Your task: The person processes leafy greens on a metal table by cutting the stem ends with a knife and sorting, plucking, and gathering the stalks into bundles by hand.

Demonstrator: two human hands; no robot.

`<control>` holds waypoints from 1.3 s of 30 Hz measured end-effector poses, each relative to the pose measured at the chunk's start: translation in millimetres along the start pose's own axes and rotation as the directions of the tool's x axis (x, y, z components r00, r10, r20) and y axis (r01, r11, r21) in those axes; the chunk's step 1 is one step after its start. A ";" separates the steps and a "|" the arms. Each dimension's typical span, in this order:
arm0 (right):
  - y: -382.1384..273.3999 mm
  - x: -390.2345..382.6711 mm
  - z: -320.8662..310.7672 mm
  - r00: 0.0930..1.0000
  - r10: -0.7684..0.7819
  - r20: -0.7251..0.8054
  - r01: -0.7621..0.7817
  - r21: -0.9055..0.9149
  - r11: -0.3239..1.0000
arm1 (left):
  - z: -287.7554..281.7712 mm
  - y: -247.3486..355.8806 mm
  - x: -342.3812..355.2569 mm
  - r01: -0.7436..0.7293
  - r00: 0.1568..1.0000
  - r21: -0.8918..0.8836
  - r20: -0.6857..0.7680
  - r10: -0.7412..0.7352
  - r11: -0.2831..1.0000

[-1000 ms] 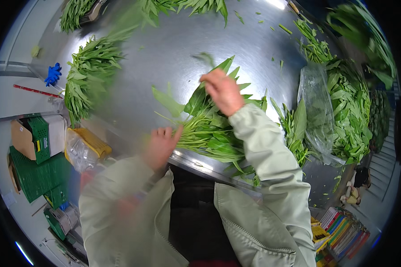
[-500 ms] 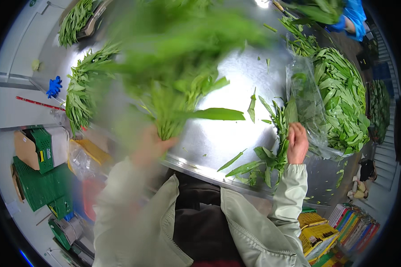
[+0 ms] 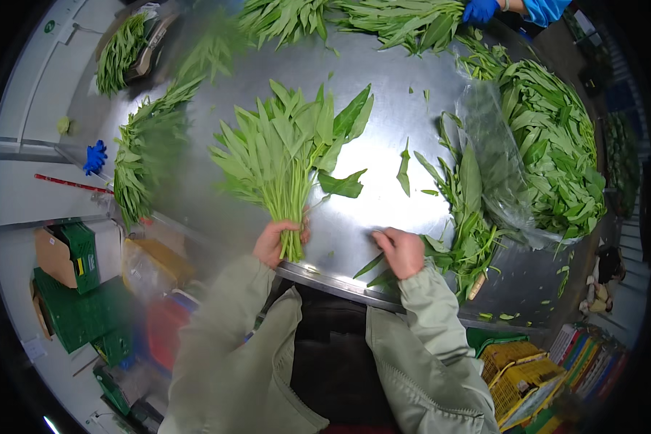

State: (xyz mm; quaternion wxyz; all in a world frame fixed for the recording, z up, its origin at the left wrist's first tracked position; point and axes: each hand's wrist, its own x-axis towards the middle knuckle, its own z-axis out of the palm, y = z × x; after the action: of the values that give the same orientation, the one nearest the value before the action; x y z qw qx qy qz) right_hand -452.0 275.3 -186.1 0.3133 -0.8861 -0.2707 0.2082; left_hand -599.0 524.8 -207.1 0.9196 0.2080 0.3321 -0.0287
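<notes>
My left hand point(image 3: 273, 243) is closed around the stems of a bunch of water spinach point(image 3: 289, 155), its leaves fanned out away from me over the metal table. Stem ends poke out below my fingers near the table's front edge. To the right, my right hand point(image 3: 403, 252) has its fingers curled in; whatever is in them, if anything, is hidden. Loose water spinach stems point(image 3: 464, 217) lie just beyond that hand, and a short wooden handle point(image 3: 476, 286) shows among them. A single leaf point(image 3: 403, 171) rests on the table ahead.
A large heap of greens point(image 3: 557, 152) in a clear plastic bag point(image 3: 495, 145) stands at right. More bunches lie at left point(image 3: 141, 159) and far side point(image 3: 405, 18), where another person's blue-gloved hand point(image 3: 480, 10) touches one. Yellow crates point(image 3: 517, 369) sit lower right, green crates point(image 3: 69, 311) lower left.
The bunch in my left hand was blurred by motion and is now steady, sharply seen. My right hand moved left, off the loose stems. The other person's gloved hand moved left to a bunch.
</notes>
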 end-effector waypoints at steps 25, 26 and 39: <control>-67.5 28.3 94.1 0.944 0.008 0.331 -0.292 0.821 0.491 | 12.1 -19.3 -9.0 -0.077 0.984 0.068 -0.157 0.087 0.995; -64.8 30.4 96.5 0.946 0.011 0.324 -0.288 0.825 0.486 | 11.2 -17.9 -8.5 -0.056 0.991 0.064 -0.115 0.063 0.996; -59.1 33.1 110.5 0.968 0.066 0.240 -0.247 0.889 0.386 | 19.5 -15.6 -12.1 -0.007 1.000 0.010 -0.017 0.007 1.000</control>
State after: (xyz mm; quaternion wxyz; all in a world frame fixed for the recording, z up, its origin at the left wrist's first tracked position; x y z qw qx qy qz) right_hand -506.8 383.3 -232.5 0.7012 -0.5713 -0.0528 0.4233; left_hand -599.7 501.6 -191.7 0.9158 0.2137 0.3391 -0.0254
